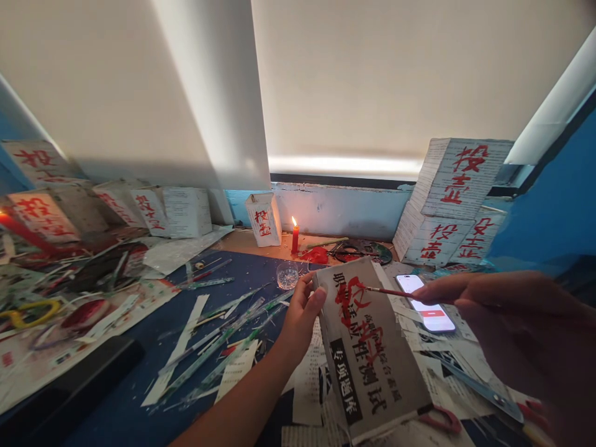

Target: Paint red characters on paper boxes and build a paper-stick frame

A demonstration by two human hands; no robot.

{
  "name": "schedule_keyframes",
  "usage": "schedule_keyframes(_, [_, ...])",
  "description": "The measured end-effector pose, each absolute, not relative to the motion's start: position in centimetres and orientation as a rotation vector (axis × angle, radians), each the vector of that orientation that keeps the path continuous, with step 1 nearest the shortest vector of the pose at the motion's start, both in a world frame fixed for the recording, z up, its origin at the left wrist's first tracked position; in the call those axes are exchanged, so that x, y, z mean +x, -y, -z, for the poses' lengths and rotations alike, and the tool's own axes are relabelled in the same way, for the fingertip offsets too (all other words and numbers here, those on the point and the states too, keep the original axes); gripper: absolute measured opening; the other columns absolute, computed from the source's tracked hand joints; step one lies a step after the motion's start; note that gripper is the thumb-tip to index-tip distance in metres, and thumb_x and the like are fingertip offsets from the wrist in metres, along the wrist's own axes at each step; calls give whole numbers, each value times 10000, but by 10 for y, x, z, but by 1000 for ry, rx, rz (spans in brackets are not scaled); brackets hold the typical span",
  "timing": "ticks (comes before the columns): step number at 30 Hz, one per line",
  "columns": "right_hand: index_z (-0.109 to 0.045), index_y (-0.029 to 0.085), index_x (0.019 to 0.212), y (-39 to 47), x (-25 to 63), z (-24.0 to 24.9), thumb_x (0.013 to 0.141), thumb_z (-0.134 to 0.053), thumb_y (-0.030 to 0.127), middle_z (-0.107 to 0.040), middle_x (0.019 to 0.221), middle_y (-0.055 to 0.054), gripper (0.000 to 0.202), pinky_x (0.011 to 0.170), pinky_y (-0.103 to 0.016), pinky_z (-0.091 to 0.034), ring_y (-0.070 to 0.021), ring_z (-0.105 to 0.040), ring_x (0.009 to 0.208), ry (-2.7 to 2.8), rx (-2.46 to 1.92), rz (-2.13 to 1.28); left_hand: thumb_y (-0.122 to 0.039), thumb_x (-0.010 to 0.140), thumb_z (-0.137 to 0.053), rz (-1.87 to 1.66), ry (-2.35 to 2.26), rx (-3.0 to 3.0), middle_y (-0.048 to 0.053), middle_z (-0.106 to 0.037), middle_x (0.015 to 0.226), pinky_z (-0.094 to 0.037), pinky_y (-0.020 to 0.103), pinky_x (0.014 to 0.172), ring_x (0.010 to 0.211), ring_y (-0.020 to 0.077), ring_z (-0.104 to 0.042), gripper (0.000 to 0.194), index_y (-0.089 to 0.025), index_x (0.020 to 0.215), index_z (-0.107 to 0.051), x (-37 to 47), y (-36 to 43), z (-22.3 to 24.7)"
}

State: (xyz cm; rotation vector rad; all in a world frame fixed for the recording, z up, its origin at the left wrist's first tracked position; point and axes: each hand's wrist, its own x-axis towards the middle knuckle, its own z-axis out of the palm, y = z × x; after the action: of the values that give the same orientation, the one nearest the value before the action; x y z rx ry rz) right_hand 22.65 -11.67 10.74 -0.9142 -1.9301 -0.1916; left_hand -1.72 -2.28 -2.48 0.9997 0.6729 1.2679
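Okay, your left hand (302, 313) grips the printed paper box (377, 354), lower centre; your right hand (507, 323) pinches a thin paintbrush (391, 292), tip at the red lettering (354, 299).

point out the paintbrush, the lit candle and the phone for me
paintbrush (390, 292): head view, on the bare stretch of handle between tip and fingers (423, 292)
lit candle (295, 240): head view, on the red wax body below the flame
phone (427, 307): head view, on the glowing screen

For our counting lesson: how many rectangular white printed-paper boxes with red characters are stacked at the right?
3: the upper white printed-paper box, with the lower left box and lower right box beneath. Others may be hidden behind.
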Motion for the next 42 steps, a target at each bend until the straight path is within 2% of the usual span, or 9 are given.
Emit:
schedule_keyframes(3, [-670, 307, 1040, 118, 224, -109, 831, -628, 126, -798, 910, -73, 279, 509, -345, -656, -272, -777, 694, 1887, -929, 211, -641, 756, -735, -1265, -689, 1014, 106, -676, 1178, -507, 359, 848, 1072, 310, -651, 633, -234, 1216, -579, -17, 22, 26])
schedule_keyframes(6, [-642, 323, 1078, 117, 223, -107, 882, -587, 173, -801, 936, -76, 252, 560, -407, -669, -301, -780, 741, 1866, -891, 147, -650, 756, -728, -1249, -680, 1016, 124, -671, 1197, -504, 380, 864, 1102, 332, -641, 654, -225, 1225, -567, -17, 21, 26])
schedule_keyframes(12, [-683, 296, 1031, 116, 227, -106, 816, -654, 111, -798, 942, -70, 286, 548, -338, -659, -264, -777, 687, 1913, -932, 164, -653, 756, -726, -1252, -697, 1013, 125, -657, 1219, -494, 408, 900, 1135, 345, -624, 660, -231, 1233, -550, -17, 23, 25])
schedule_keyframes(16, [-695, 351, 941, 128, 205, -108, 899, -620, 275, -781, 838, -49, 115, 527, -371, -636, -263, -754, 638, 1691, -1041, 69, -643, 780, -708, -1230, -685, 1027, 131, -655, 1220, -500, 405, 886, 1136, 346, -620, 641, -223, 1237, -548, -17, 23, 25])
schedule_keyframes(19, [-699, 342, 880, 138, 184, -109, 904, -622, 374, -771, 905, -79, 87, 613, -421, -649, -298, -756, 745, 1362, -1214, -26, -633, 790, -704, -1239, -683, 1030, 131, -647, 1225, -495, 399, 893, 1150, 342, -611, 627, -218, 1236, -552, -17, 22, 26])
schedule_keyframes(25, [-724, 335, 898, 138, 188, -109, 910, -628, 391, -774, 881, -73, 112, 640, -429, -647, -302, -759, 746, 1431, -1115, -135, -618, 801, -702, -1225, -670, 1031, 133, -643, 1226, -501, 400, 879, 1147, 339, -615, 615, -215, 1237, -541, -17, 21, 28])
schedule_keyframes(32, [-758, 305, 874, 138, 198, -108, 882, -661, 323, -768, 850, -58, 99, 553, -302, -599, -223, -745, 665, 1463, -1261, 38, -617, 766, -737, -1232, -684, 989, 131, -655, 1218, -492, 414, 911, 1136, 340, -628, 630, -218, 1215, -548, -17, 22, 24])
schedule_keyframes(37, [-754, 299, 862, 139, 192, -107, 884, -658, 309, -770, 823, -69, 100, 487, -309, -586, -235, -743, 634, 1382, -1250, 10, -622, 791, -710, -1210, -683, 1012, 140, -639, 1247, -490, 422, 913, 1158, 347, -614, 630, -219, 1240, -530, -18, 22, 25])
schedule_keyframes(42, [-766, 307, 876, 135, 191, -111, 865, -676, 312, -774, 880, -78, 90, 462, -305, -588, -247, -755, 689, 1427, -1267, 11, -628, 793, -706, -1220, -678, 1020, 140, -640, 1251, -495, 411, 906, 1177, 349, -602, 629, -219, 1241, -542, -18, 22, 27])
